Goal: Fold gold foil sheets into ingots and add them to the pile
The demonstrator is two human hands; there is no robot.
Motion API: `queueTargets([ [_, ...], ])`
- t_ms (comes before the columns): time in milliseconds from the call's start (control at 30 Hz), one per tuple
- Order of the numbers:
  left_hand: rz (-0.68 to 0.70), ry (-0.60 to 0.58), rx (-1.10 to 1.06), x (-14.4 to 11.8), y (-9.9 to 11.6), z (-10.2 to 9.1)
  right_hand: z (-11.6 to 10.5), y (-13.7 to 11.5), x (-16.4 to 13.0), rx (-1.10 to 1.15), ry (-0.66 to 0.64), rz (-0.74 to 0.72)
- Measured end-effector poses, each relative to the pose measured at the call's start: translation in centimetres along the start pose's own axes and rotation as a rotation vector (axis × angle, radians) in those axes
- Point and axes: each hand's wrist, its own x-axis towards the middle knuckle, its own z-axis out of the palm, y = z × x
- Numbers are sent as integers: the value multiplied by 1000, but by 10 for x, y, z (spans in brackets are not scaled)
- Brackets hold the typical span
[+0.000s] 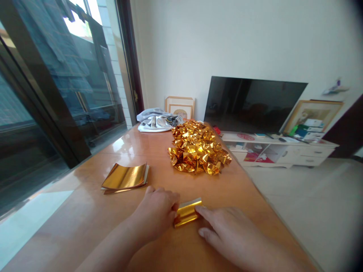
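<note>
A partly folded sheet of gold foil paper (187, 212) lies on the wooden table between my hands, with a pale strip along its far edge. My left hand (159, 211) has its fingers curled and closed on the sheet's left end. On the right end, the index finger of my right hand (227, 228) presses down, its thumb apart and near the table. Left of my hands sits a stack of flat gold foil sheets (124, 176). Beyond them is a large heap of folded gold foil pieces (198, 147).
The table (113, 234) has its right edge running beside my right arm. A grey and white cloth bundle (157, 121) rests at the far end. Past it stand a framed picture (180, 105), a television (252, 105) and a low white cabinet (297, 155). Glass doors (56, 94) are at left.
</note>
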Motion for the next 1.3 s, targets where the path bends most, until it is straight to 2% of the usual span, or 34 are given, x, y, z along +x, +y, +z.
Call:
queueTargets([
  [167,117,-42,74,-2,8,-4,-2,-3,-1,1,-23,15],
  [333,166,-66,153,-6,20,-3,-5,-7,-4,-6,7,11],
  [500,166,-23,152,-12,23,12,-4,-9,-4,-17,23,16],
  [600,212,-3,151,-15,24,20,-3,-9,-3,-11,29,33],
  [800,247,-55,159,-19,29,30,-3,-8,-3,-3,33,17],
  [1067,268,-133,286,-22,28,50,-2,-7,-2,1,2,42],
  [1300,265,-89,352,-23,29,68,2,-3,-2,-9,10,18],
])
